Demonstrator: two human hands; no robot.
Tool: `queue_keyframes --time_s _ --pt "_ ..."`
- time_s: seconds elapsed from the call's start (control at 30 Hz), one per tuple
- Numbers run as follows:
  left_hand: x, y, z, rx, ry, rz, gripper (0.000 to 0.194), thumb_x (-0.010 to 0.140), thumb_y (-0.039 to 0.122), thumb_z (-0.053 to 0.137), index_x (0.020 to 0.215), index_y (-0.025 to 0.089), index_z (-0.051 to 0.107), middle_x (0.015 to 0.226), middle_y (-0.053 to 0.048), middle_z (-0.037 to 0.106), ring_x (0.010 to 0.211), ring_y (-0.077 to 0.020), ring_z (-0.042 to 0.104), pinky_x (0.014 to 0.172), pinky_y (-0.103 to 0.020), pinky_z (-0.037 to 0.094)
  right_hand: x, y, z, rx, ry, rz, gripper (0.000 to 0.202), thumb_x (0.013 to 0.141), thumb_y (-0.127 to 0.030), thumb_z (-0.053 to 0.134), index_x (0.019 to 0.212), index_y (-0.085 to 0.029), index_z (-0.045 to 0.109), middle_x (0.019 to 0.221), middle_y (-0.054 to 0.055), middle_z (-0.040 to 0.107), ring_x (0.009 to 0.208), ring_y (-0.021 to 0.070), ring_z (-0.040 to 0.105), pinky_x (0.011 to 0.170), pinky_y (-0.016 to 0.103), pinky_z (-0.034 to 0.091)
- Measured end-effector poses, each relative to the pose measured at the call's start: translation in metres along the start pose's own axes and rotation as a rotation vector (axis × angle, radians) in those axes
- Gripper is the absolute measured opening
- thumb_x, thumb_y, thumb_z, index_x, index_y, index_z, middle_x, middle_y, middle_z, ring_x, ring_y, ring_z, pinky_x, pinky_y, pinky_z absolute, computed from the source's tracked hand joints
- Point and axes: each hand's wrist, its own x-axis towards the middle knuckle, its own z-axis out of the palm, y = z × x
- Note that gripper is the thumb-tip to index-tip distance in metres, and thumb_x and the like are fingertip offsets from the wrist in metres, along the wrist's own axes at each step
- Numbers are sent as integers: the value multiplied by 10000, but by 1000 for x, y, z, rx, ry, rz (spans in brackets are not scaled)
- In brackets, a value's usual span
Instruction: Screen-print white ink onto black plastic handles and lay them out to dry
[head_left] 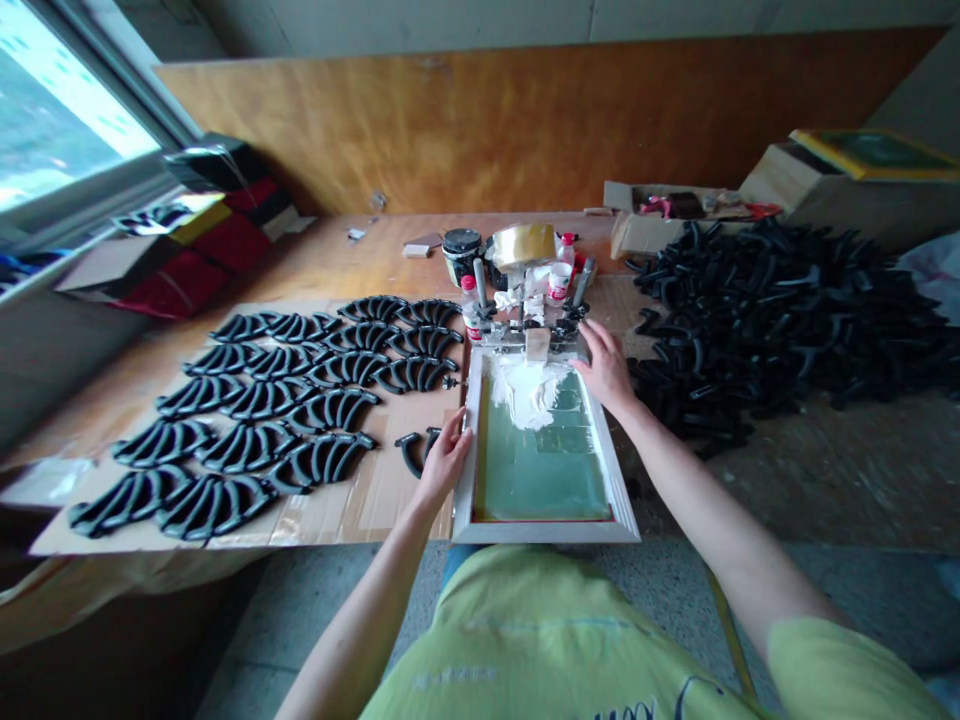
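Observation:
A screen-printing frame (624,525) with a green mesh (544,485) lies in front of me. White ink (529,390) is smeared over the far part of the mesh. My left hand (448,455) grips the frame's left side, its fingertips partly hidden. At the far right corner, my right hand (606,370) has thumb and fingers around the end of a metal bar (499,350) that carries a small wooden block (537,345). A metal hinge clamp (577,312) stands just behind. Left of the frame, black curved handles (409,455) lie close to my left hand.
Rows of black curved handles (255,445) cover the cardboard (405,410) on the left. A large heap of black pieces (780,330) lies on the right. Behind the clamp stand a dark tub (461,255), a tape roll (523,246) and red-capped bottles (470,305).

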Motion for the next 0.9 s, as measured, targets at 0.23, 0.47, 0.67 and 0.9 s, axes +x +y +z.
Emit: queue_keyframes --time_s 0.23,0.47,0.67,0.9 --pt "17 -42 8 72 -24 -69 622 821 511 600 1365 214 546 785 -15 683 671 -158 620 601 -240 464 28 -55 42 -178 -396 -202 150 849 -147 600 989 -120 646 967 127 670 962 244 590 866 343 456" --pt "17 -47 10 47 -6 -79 579 820 521 605 1312 218 588 882 -45 719 803 -199 664 704 -284 514 -40 -63 11 -97 -505 -603 143 806 -54 538 857 -144 637 883 92 654 917 214 569 757 291 420" --pt "15 -44 9 21 -4 -80 618 805 539 615 1323 205 574 827 -36 709 725 -183 653 663 -275 509 -36 -68 12 -101 -391 -471 74 845 -121 576 826 -160 636 853 78 650 877 208 563 732 285 407" --pt "12 -31 7 6 -43 -109 672 798 558 612 1365 206 536 796 -27 693 662 -166 631 575 -238 460 -43 -72 16 -30 -375 -454 114 874 -226 620 959 -165 663 922 80 680 921 214 592 787 299 445"
